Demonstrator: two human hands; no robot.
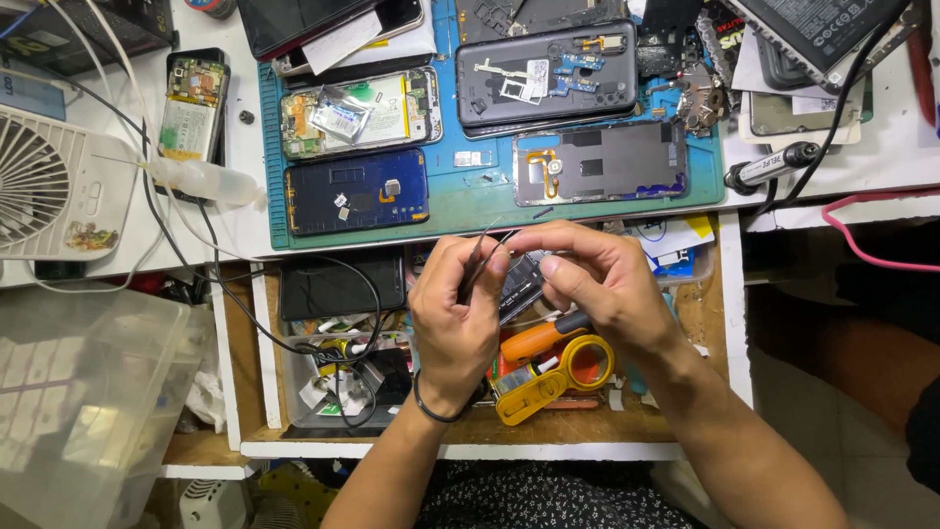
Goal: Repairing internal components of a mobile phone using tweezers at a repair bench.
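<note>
Hands over open drawer [715, 323], just below blue mat [470, 211]. Left hand [452, 323]: back up, wrist bent inward, fingers curled and pressed around black tweezers [477, 263], tips angled up toward mat. Right hand [597, 284]: palm down, fingers pinching small dark phone part [519, 286] between both hands. Below right hand: yellow magnifier [553, 377], orange-handled screwdriver [539, 338]. On mat: opened phones [357, 191].
</note>
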